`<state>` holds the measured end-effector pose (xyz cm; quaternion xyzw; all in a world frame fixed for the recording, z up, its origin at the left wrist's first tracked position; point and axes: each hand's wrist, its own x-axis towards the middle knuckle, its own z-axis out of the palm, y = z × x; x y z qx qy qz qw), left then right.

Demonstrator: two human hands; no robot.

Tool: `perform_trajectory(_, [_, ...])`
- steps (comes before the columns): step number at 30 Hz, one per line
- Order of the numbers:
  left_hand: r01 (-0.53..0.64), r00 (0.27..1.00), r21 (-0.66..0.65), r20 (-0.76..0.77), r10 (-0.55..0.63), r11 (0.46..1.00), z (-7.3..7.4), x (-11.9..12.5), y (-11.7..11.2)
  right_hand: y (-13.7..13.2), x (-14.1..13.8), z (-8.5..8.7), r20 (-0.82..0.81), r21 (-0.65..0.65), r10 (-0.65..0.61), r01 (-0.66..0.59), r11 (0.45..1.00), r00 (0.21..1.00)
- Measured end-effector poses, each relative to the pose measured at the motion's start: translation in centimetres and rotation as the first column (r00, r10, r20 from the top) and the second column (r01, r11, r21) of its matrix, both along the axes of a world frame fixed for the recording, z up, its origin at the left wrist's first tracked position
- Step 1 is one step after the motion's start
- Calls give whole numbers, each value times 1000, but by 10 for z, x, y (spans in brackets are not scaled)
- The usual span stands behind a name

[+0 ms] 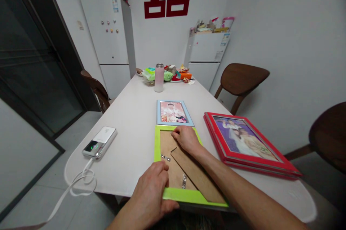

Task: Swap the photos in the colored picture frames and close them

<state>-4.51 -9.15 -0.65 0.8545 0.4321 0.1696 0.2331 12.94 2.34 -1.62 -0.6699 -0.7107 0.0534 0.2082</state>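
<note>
The green frame (186, 194) lies face down on the white surface (129, 132), right at the near edge. I cannot tell if it pokes past that edge. Its brown back (174, 172) faces up, with a long wooden stand (201, 177) on it, partly under the right arm. A metal clip (165, 158) sits by the left side, and another is by the near side.

The left grip (150, 188) is closed on the near left corner of the green frame, thumb along the near edge and fingers over the left side. The right grip (187, 139) is at the far side, fingertips bent at a small metal bit. I cannot tell if they pinch it or just touch it.

The blue frame (175, 123) is just past the far edge of the green frame, so there is little room that way. To the right, past a thin strip of white, 2 red frames (251, 141) are stacked, with 1 corner at the right edge. A wider strip of white runs left to the charger (100, 142), near the left edge. Its cord (66, 194) hangs over the side. Far ahead stand a pink bottle (159, 79) and a messy pile (183, 75).
</note>
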Motion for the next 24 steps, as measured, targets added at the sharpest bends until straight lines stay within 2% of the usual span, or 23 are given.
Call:
perform_trajectory(8, [-35,998,-8,-50,34,999,7,1,-4,14,-4,-4,-41,-6,-105,105,994,994])
perform_trajectory(13, [-33,989,40,-139,39,999,13,9,-8,12,-3,1,-149,18,-78,81,997,986])
perform_trajectory(19, [52,983,115,-180,-31,992,5,39,-12,-23,18,20,-356,77,20,8,997,934])
perform_trajectory(24, [86,984,124,-168,-64,988,6,43,-14,-67,52,28,-556,106,-12,85,991,831])
